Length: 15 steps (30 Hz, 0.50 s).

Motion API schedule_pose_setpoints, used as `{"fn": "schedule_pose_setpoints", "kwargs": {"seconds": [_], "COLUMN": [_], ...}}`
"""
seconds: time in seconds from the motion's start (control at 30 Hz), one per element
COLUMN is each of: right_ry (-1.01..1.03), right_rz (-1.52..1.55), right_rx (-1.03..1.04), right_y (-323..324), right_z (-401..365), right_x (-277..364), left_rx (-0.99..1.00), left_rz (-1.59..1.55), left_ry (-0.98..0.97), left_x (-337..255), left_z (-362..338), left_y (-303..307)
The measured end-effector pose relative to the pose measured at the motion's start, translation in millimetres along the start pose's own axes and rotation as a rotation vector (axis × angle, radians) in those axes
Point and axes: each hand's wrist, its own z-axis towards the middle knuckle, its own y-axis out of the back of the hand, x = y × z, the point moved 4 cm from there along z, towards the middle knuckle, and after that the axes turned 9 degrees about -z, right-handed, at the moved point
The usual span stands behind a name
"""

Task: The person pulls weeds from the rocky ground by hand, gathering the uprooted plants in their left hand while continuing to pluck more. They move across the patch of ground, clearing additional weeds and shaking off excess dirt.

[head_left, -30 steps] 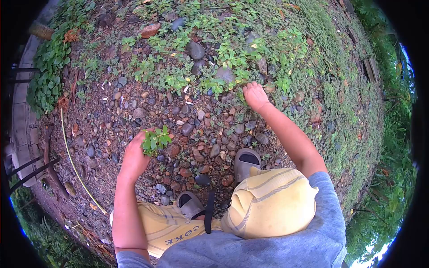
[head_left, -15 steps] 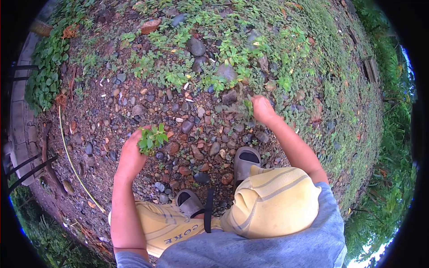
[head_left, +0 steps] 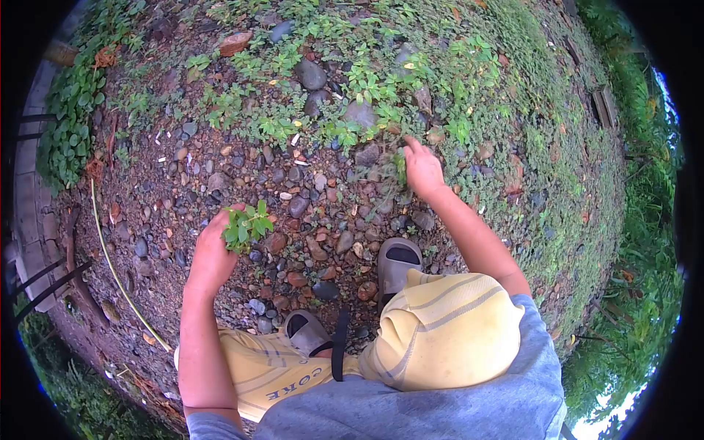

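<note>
A bunch of green leafy weeds (head_left: 246, 224) is held upright in the left hand (head_left: 211, 255), whose fingers are closed tightly around the stems, so that only the leaves are seen above the fist. The bunch is kept just above the bare ground of brown soil and rounded grey and reddish pebbles (head_left: 323, 213), to the left of the knees. The right hand (head_left: 423, 170) is stretched further forward, at the edge of a patch of low green weeds (head_left: 367, 81). Its fingers are curled on a small green sprig (head_left: 400, 166), with the forefinger pointed ahead; how firmly the sprig is gripped cannot be told, as that part is blurred. The sprig is seen just left of the hand, near the ground. A pair of grey rubber clogs (head_left: 396, 260) is planted on the pebbles between the two arms, and yellow striped shorts (head_left: 440, 330) are seen below. A thin pale stalk (head_left: 110, 257) lies on the soil well to the left.
</note>
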Motion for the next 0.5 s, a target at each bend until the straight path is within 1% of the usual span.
{"fn": "schedule_pose_setpoints", "kwargs": {"seconds": [0.03, 0.07, 0.2, 0.27, 0.33, 0.43, 0.5], "right_ry": [0.017, -0.051, -0.151, -0.209, -0.261, -0.29, -0.282], "right_rz": [-0.137, -0.146, -0.12, -0.087, -0.077, -0.049, -0.042], "right_rx": [-0.01, -0.007, 0.006, 0.08, 0.146, 0.109, 0.2], "right_y": [-3.8, -9.0, -16.6, -22.2, -13.4, -18.1, -21.6], "right_z": [6.5, 11.2, 17.0, 24.8, 29.9, 35.2, 33.4], "right_x": [-6.4, -14.1, -26.0, -35.0, -37.0, -46.3, -50.5], "left_rx": [-0.015, -0.03, -0.032, -0.027, -0.017, -0.002, 0.003], "left_rz": [-0.001, -0.002, -0.004, -0.014, 0.001, 0.021, 0.026], "left_ry": [0.017, 0.034, 0.057, 0.059, 0.054, 0.006, -0.013], "left_x": [-0.4, -0.1, 3.8, 6.3, 2.7, 4.3, 4.7], "left_z": [-1.7, -3.3, -7.9, -7.5, -4.1, 1.8, 4.0], "left_y": [1.4, 3.3, 6.5, 5.0, 2.7, -1.9, -4.2]}}
